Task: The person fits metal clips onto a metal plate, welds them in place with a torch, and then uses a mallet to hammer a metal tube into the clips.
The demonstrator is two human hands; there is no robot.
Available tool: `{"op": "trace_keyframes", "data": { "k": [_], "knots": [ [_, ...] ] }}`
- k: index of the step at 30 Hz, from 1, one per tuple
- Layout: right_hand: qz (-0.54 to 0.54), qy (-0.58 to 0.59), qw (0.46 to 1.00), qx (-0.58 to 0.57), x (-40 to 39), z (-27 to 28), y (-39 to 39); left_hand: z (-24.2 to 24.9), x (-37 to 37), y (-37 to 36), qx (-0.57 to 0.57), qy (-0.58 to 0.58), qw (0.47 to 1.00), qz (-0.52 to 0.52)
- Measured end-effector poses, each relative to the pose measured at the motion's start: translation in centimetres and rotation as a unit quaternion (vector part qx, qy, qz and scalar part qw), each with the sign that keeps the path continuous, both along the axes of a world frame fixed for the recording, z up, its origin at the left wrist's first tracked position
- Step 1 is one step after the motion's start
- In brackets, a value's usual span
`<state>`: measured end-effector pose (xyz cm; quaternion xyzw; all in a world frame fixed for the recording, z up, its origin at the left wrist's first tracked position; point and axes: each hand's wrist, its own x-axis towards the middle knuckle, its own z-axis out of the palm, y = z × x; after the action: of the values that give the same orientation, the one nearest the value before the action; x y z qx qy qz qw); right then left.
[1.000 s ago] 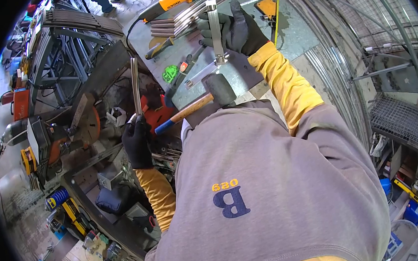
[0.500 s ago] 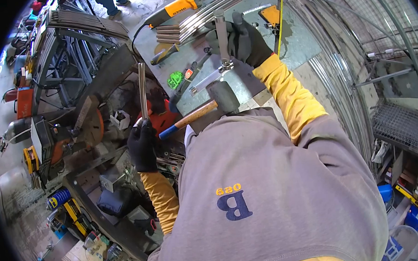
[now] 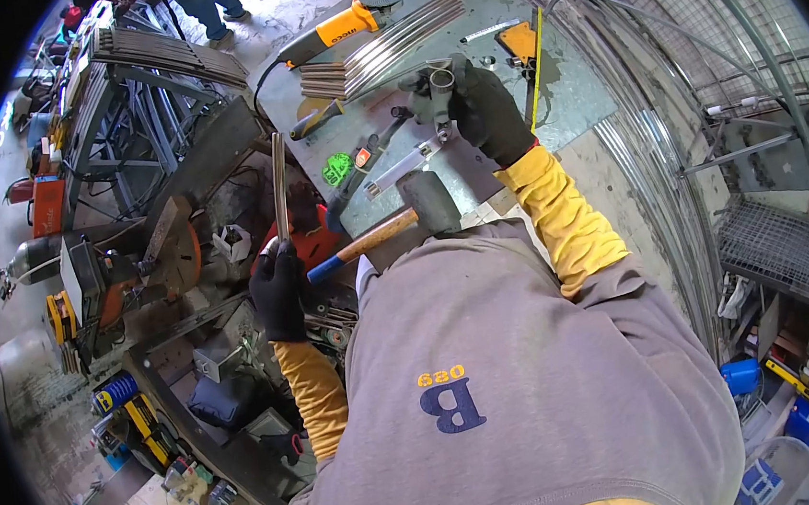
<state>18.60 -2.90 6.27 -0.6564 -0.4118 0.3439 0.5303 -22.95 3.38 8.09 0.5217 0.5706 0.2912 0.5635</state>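
Note:
In the head view, my left hand [image 3: 278, 290], in a black glove, is closed around a few thin metal strips [image 3: 280, 182] that stand nearly upright. Over the metal-topped table, my right hand [image 3: 491, 115], gloved too, grips a short grey metal tube [image 3: 441, 78], its round end facing me. Just below it lies a shiny flat metal piece [image 3: 406, 164]. A rubber mallet [image 3: 431, 202], wooden handle with a blue end, lies between my hands, close to my chest. Glove and tube hide the right fingertips in part.
On the table [image 3: 583, 93] lie an angle grinder [image 3: 337, 28], a stack of metal tubes [image 3: 405, 41], a yellow-handled tool [image 3: 318, 119], a green tag [image 3: 338, 169] and an orange-yellow square [image 3: 519, 42]. A cut-off saw [image 3: 172, 239] stands left. Another person's legs [image 3: 207, 8] are behind.
My right hand has tipped the tube from upright to end-on and lowered it slightly. The left hand stays nearly in place with the strips. The view has shifted a little.

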Motion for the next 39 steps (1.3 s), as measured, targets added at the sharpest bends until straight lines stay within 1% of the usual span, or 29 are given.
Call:
{"op": "trace_keyframes", "data": {
  "k": [1, 2, 3, 4, 6, 7, 8, 9, 10, 12, 14, 16, 17, 18, 19, 20, 22, 24, 26, 27, 28, 30, 31, 32, 33, 34, 36, 37, 39],
  "knots": [
    [0.008, 0.073, 0.997, 0.029, 0.0, -0.2, 0.1, 0.2, 0.1, 0.2, 0.000, 0.000, 1.000, 0.000],
    [0.016, 0.145, 0.988, 0.059, -0.2, 0.3, 0.1, 0.6, 0.4, 0.5, 0.025, 0.007, 0.999, -0.032],
    [0.015, 0.146, 0.987, 0.058, -0.1, 0.9, -0.2, 1.1, 0.8, 0.8, 0.050, 0.014, 0.997, -0.062],
    [0.027, 0.144, 0.988, 0.050, 0.1, 1.7, -0.8, 1.6, 1.2, 0.9, 0.049, 0.015, 0.997, -0.061],
    [0.048, 0.144, 0.987, 0.044, -0.2, 2.4, -1.7, 3.3, 2.9, 1.2, 0.157, 0.073, 0.982, -0.080],
    [0.017, 0.139, 0.990, 0.006, -0.3, 2.3, -2.2, 2.8, 2.5, 2.3, 0.151, 0.074, 0.981, -0.099],
    [-0.012, 0.132, 0.991, -0.031, -0.4, 2.2, -2.6, 2.9, 3.1, 3.2, 0.155, 0.077, 0.981, -0.091],
    [-0.030, 0.123, 0.990, -0.063, -0.8, 2.1, -3.3, 3.2, 4.2, 4.2, 0.323, 0.160, 0.919, -0.162],
    [-0.050, 0.114, 0.988, -0.095, -1.3, 1.9, -4.2, 3.3, 5.2, 5.1, 0.474, 0.240, 0.816, -0.227],
    [-0.066, 0.111, 0.985, -0.112, -1.6, 0.6, -5.7, 1.9, 7.4, 6.7, 0.446, 0.200, 0.837, -0.247],
    [-0.045, 0.077, 0.990, -0.109, -1.5, -0.9, -7.0, 1.1, 11.0, 7.7, 0.486, 0.161, 0.820, -0.254],
    [-0.063, 0.040, 0.991, -0.115, -2.3, -1.2, -7.6, -1.0, 14.1, 9.1, 0.486, 0.247, 0.791, -0.276],
    [-0.076, 0.013, 0.991, -0.112, -2.4, -2.0, -7.9, -1.7, 15.3, 10.0, 0.491, 0.245, 0.789, -0.278],
    [-0.083, 0.012, 0.990, -0.111, -2.3, -2.7, -8.0, -2.5, 16.7, 10.6, 0.518, 0.219, 0.773, -0.294],
    [-0.087, -0.036, 0.989, -0.111, -2.3, -3.4, -8.3, -3.3, 18.0, 11.1, 0.542, 0.192, 0.756, -0.312],
    [-0.091, -0.084, 0.986, -0.113, -2.3, -3.8, -8.7, -4.2, 19.0, 11.8, 0.541, 0.186, 0.755, -0.321],
    [-0.108, -0.135, 0.980, -0.096, -2.9, -2.2, -9.1, -6.1, 19.9, 12.7, 0.516, 0.337, 0.709, -0.343],
    [-0.100, -0.171, 0.978, -0.066, -2.8, -2.9, -9.3, -6.5, 20.0, 13.0, 0.505, 0.283, 0.737, -0.350],
    [-0.054, -0.240, 0.969, 0.018, -2.2, -3.8, -9.2, -6.4, 19.9, 12.9, 0.528, 0.259, 0.725, -0.359],
    [-0.028, -0.261, 0.964, 0.033, -2.0, -3.9, -9.0, -6.3, 19.8, 13.0, 0.524, 0.258, 0.725, -0.364],
    [-0.028, -0.258, 0.965, 0.030, -1.9, -4.0, -9.0, -6.2, 19.7, 13.3, 0.507, 0.267, 0.732, -0.369],
    [0.004, -0.292, 0.956, 0.028, -1.9, -3.8, -8.9, -5.7, 18.4, 13.3, 0.483, 0.278, 0.741, -0.375],
    [0.005, -0.316, 0.947, 0.054, -1.8, -4.2, -8.8, -5.3, 17.2, 13.1, 0.481, 0.243, 0.775, -0.329],
    [0.007, -0.314, 0.948, 0.051, -1.9, -4.2, -9.0, -4.5, 16.3, 12.5, 0.479, 0.207, 0.805, -0.282],
    [0.003, -0.327, 0.944, 0.048, -1.9, -3.9, -9.1, -2.8, 15.4, 10.2, 0.477, 0.177, 0.831, -0.225],
    [0.000, -0.341, 0.939, 0.046, -1.9, -3.8, -9.1, -2.5, 14.0, 8.1, 0.474, 0.181, 0.832, -0.223],
    [0.012, -0.351, 0.935, 0.054, -1.8, -4.3, -9.1, -2.3, 10.9, 4.6, 0.518, 0.271, 0.780, -0.222],
    [0.016, -0.361, 0.931, 0.055, -1.9, -4.0, -9.1, -2.0, 9.8, 2.9, 0.516, 0.276, 0.781, -0.219],
    [0.022, -0.372, 0.926, 0.064, -2.2, -3.4, -8.9, -1.8, 7.9, -0.4, 0.457, 0.158, 0.848, -0.217]
  ]
}}
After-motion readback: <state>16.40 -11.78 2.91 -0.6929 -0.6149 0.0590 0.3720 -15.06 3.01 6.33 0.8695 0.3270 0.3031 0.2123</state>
